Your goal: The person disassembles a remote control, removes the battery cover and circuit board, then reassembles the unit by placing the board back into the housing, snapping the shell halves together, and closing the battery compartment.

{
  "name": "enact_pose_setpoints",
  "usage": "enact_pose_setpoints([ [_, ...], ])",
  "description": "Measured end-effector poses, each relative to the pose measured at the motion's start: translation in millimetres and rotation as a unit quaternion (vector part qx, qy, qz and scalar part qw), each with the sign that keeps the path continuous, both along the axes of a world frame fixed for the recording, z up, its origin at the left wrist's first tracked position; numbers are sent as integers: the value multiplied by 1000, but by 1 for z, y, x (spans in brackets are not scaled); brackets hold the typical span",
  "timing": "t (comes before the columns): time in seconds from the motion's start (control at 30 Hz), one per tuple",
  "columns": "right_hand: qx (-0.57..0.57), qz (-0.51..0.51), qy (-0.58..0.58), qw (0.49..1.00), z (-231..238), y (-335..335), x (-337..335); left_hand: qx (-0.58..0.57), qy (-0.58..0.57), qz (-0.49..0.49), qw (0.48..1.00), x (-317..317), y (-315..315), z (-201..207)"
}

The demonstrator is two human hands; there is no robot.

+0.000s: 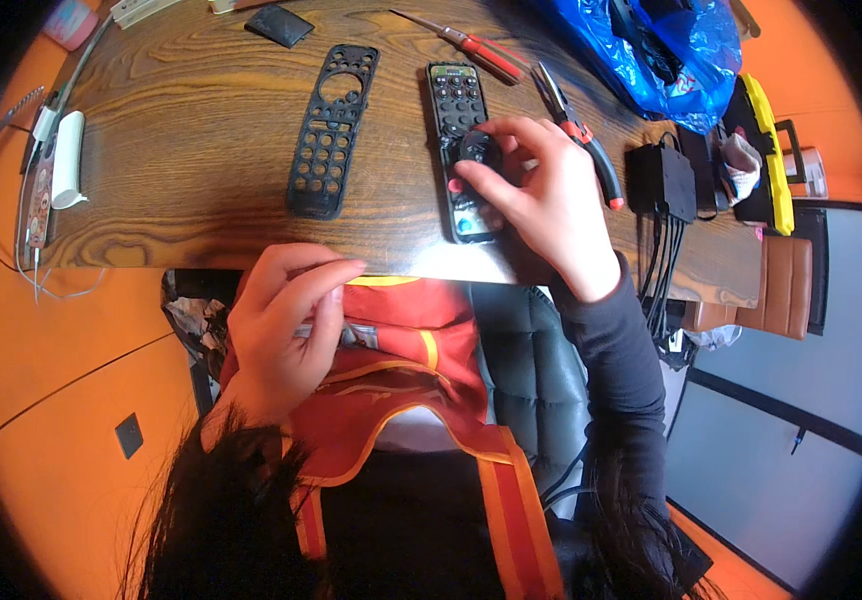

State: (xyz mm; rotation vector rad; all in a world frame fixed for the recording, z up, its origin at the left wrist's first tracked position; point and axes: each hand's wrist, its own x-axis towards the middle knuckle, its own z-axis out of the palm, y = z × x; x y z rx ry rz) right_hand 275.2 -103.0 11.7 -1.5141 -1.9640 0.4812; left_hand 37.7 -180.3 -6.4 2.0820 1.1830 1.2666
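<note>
An opened remote control (456, 112) lies on the wooden table, its small dark buttons showing in rows. Over its middle, my right hand (556, 195) pinches a round black button piece (481, 150) between thumb and fingers; whether the piece touches the remote, I cannot tell. Left of it lies the remote's black front cover (323, 140), a long frame with a large round hole and several small ones. My left hand (291, 320) is at the table's front edge below the cover, thumb and fingertips pressed together. Anything between them is hidden.
A red-handled screwdriver (486, 55) and long-nose pliers (581, 130) lie beyond and right of the remote. A small black cover (279, 26) is at the back left. A blue plastic bag (691, 85) and a black adapter with cables (661, 180) occupy the right side.
</note>
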Motion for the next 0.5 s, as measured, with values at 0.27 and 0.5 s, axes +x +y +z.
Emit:
enact_pose_setpoints([
  [0.27,69,-30,-128,989,-7,9,22,-6,70,22,997,15,6,-5],
  [0.5,59,68,-24,996,2,18,11,8,102,44,994,54,26,-13],
])
